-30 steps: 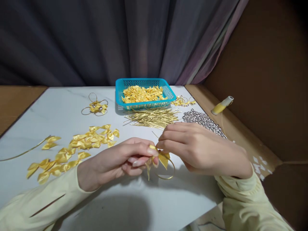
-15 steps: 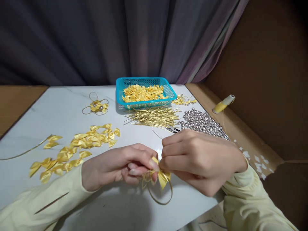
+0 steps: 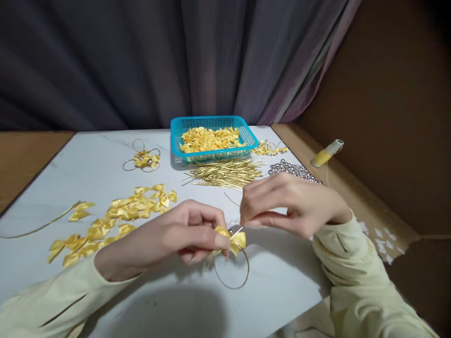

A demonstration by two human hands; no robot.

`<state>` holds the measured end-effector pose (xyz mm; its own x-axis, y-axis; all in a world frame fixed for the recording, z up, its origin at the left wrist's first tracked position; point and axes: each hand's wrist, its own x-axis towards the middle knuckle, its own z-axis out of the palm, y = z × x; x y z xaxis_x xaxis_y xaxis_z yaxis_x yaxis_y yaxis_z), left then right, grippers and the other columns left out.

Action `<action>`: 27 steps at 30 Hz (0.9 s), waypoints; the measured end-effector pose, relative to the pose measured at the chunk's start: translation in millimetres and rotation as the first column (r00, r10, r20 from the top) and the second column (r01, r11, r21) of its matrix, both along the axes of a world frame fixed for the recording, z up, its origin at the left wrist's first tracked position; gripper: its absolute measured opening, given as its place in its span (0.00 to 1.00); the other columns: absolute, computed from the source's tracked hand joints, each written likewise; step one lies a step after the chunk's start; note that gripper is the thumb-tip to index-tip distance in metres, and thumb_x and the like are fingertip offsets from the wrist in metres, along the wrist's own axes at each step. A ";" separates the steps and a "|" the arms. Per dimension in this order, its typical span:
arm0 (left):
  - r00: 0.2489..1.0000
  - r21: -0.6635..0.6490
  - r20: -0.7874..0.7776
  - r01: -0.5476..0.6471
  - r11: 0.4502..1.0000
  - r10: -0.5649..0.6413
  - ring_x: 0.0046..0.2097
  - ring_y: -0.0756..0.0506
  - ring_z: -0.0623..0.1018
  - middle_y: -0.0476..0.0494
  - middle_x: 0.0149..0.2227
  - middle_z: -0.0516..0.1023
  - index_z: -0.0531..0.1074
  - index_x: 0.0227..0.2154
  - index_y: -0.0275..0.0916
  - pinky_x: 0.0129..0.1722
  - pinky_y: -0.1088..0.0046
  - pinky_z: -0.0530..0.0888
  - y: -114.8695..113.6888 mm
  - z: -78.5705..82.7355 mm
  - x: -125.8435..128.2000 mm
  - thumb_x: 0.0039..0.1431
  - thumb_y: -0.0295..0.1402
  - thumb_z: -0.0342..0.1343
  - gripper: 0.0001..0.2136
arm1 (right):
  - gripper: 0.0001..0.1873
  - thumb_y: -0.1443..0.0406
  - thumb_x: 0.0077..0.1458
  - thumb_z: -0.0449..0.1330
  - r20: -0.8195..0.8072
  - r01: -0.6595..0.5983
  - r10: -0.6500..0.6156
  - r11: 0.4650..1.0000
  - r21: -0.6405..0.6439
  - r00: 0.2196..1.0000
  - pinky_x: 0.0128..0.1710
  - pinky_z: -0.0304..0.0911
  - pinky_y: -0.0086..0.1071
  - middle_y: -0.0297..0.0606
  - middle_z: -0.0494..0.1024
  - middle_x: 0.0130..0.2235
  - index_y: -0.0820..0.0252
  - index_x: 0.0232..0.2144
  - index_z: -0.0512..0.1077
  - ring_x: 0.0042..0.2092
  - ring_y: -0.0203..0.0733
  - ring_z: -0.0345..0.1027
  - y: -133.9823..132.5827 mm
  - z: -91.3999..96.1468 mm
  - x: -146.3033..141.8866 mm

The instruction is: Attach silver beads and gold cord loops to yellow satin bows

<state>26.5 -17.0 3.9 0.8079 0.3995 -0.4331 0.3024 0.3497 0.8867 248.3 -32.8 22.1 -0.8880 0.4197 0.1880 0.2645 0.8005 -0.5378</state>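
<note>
My left hand (image 3: 186,232) pinches a small yellow satin bow (image 3: 237,239) just above the white table (image 3: 275,291). A thin gold wire loop (image 3: 230,274) hangs below the bow, and a small silver bead sits at its middle. My right hand (image 3: 289,203) is closed in a pinch on the end of a thin gold wire that runs up from the bow. Both hands are close together near the table's front middle.
A blue basket (image 3: 176,141) of yellow bows stands at the back. In front of it lie gold wires (image 3: 225,172) and silver beads (image 3: 292,169). Loose bows (image 3: 116,213) are scattered on the left, finished looped bows (image 3: 143,158) behind them. A yellow thread spool (image 3: 326,153) lies right.
My right hand has lifted up and away from the bow, pulling the wire end. My left hand has stayed put on the bow, and the loop below looks rounder.
</note>
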 end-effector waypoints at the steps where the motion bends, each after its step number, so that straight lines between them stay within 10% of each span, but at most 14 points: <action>1: 1.000 0.095 -0.013 0.000 0.995 0.001 0.17 0.57 0.59 0.56 0.14 0.61 0.71 0.21 0.34 0.17 0.83 0.54 -1.7 3.2 -0.9 0.51 0.33 0.57 0.08 | 0.07 0.67 0.59 0.51 -0.039 0.009 -0.010 0.999 -0.034 0.999 0.34 0.59 0.28 0.40 0.71 0.32 0.65 0.33 0.67 0.33 0.33 0.61 3.5 -1.1 0.9; 7: 0.996 0.522 -0.084 0.077 0.850 -0.039 0.20 0.55 0.60 0.56 0.16 0.60 0.66 0.21 0.36 0.18 0.82 0.56 -13.6 7.5 -4.6 0.55 0.35 0.52 0.10 | 0.14 0.58 0.54 0.58 -0.134 0.065 -0.080 0.991 -0.116 0.988 0.25 0.52 0.23 0.28 0.62 0.24 0.62 0.27 0.62 0.24 0.28 0.54 8.3 -8.7 -5.7; 14: 0.998 0.919 -0.039 0.052 0.392 -0.041 0.19 0.56 0.58 0.56 0.17 0.58 0.69 0.22 0.37 0.19 0.81 0.56 -19.3 4.7 -7.6 0.55 0.26 0.50 0.07 | 0.12 0.58 0.55 0.57 -0.121 0.080 -0.101 0.984 -0.162 0.988 0.24 0.53 0.22 0.29 0.67 0.24 0.64 0.31 0.66 0.24 0.27 0.57 2.9 -9.8 -13.7; 17: 0.998 0.959 -0.018 0.033 0.282 -0.056 0.19 0.55 0.59 0.56 0.17 0.60 0.70 0.24 0.36 0.20 0.81 0.57 -20.3 6.0 -8.9 0.55 0.25 0.50 0.07 | 0.11 0.62 0.57 0.56 -0.147 0.013 -0.041 0.982 -0.187 0.988 0.25 0.55 0.21 0.32 0.71 0.24 0.66 0.30 0.69 0.24 0.27 0.59 5.0 -12.9 -15.0; 27: 1.000 0.960 0.005 0.003 0.279 -0.029 0.19 0.55 0.62 0.55 0.18 0.66 0.71 0.28 0.38 0.20 0.82 0.59 -17.2 6.2 -10.7 0.56 0.26 0.51 0.05 | 0.10 0.65 0.57 0.56 -0.243 0.019 -0.082 0.968 -0.251 0.967 0.22 0.54 0.20 0.33 0.71 0.22 0.68 0.29 0.71 0.22 0.25 0.58 5.4 -15.1 -17.3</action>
